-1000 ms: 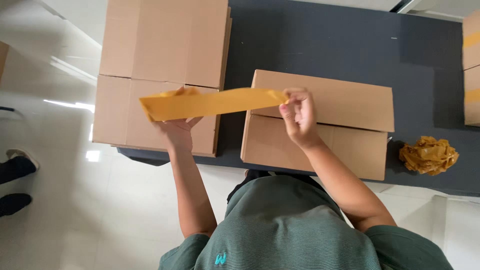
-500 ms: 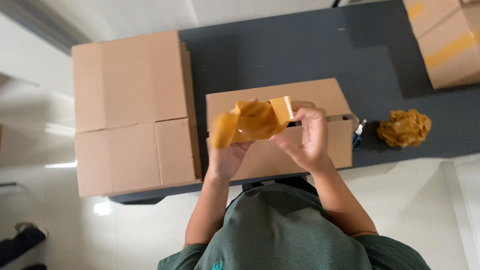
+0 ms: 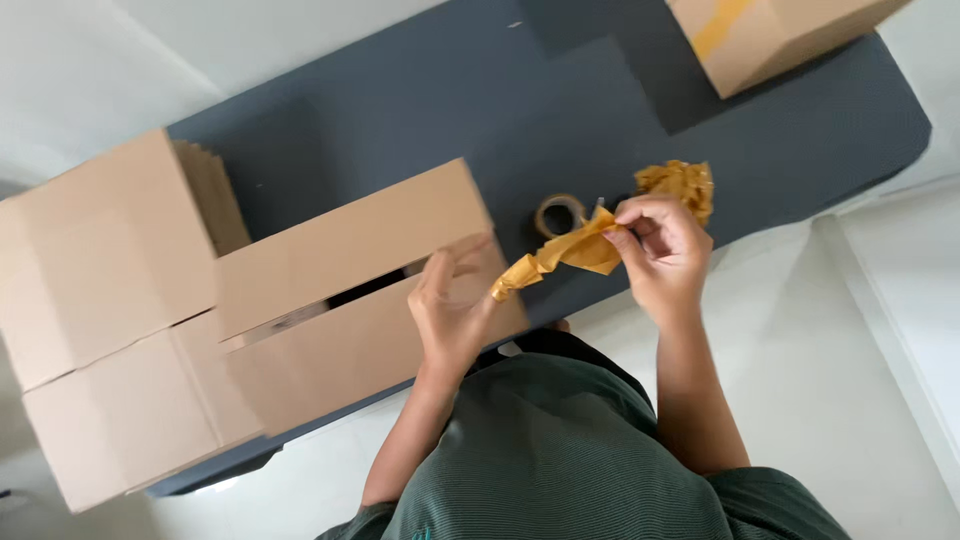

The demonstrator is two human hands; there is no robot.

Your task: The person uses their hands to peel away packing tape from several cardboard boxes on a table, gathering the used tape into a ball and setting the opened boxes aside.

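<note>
Nearest the camera is the person's green shirt (image 3: 570, 450), with both forearms rising from it toward the counter (image 3: 420, 110).

The left hand (image 3: 452, 300) is over the near edge of the middle cardboard box (image 3: 340, 300); its fingers are spread and apart, and one end of a crumpled strip of yellow-brown tape (image 3: 560, 255) sits at its fingertips. Whether the tape merely sticks there or is pinched cannot be told.

The right hand (image 3: 660, 245) is just off the counter's near edge, its grip clamped on the other end of the same tape strip, thumb and forefinger pressed together on it. The strip hangs in the air between the two hands, twisted and bunched, above the counter edge.

The middle cardboard box has its top flaps not fully met; a dark slit shows between them. A larger cardboard box (image 3: 100, 330) stands touching it on the left.

Behind the strip a tape roll (image 3: 560, 212) lies flat on the dark counter. Just beside the right hand's fingers is a wad of used tape (image 3: 685, 182).

At the far right corner stands another box (image 3: 775, 35) with a tape stripe along its top.
</note>
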